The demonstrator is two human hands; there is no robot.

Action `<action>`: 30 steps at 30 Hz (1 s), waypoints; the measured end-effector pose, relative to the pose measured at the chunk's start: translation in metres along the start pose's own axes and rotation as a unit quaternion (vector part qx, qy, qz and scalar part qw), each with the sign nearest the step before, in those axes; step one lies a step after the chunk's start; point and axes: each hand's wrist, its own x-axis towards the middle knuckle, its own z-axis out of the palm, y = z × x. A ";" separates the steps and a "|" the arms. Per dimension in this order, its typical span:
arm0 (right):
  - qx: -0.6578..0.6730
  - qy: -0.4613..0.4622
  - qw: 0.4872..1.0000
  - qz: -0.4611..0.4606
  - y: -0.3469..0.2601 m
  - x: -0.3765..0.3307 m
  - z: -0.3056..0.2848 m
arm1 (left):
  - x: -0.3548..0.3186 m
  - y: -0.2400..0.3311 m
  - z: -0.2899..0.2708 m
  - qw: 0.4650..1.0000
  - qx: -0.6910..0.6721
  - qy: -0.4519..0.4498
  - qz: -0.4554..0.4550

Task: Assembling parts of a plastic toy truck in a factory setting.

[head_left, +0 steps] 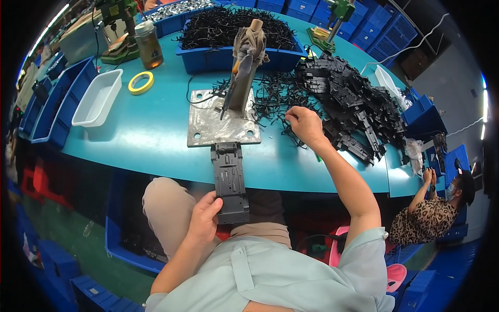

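Observation:
My left hand [204,218] grips the lower left edge of a long black plastic chassis plate [230,179]. The plate's far end meets the front of a square metal base [197,127]; its near end juts past the table edge over my lap. From the metal base rises an upright post [243,78] wrapped in cloth near the top, with a dark, thin-tipped tool [228,99] on its left side. To the right, my right hand [305,125] is closed in a pinch beside scattered small black plastic pieces [278,96]. Whatever is between those fingertips is too small to make out.
Behind the post, a blue bin [208,60] overflows with black pieces. Black plates pile up [353,99] at the right. Yellow tape [141,83], a bottle [149,47] and a white tray [99,99] stand left. Another person [429,216] sits at the far right.

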 end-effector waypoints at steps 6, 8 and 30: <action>-0.069 -0.078 0.995 0.001 -0.008 0.008 -0.002 | 0.000 -0.005 -0.008 1.000 -0.002 0.009 0.003; -0.079 -0.082 0.993 -0.013 -0.008 0.007 -0.001 | -0.001 -0.005 -0.008 1.000 -0.002 0.013 0.002; 0.353 0.003 0.935 0.024 -0.002 -0.018 -0.028 | -0.003 0.005 -0.001 1.000 -0.003 0.006 -0.004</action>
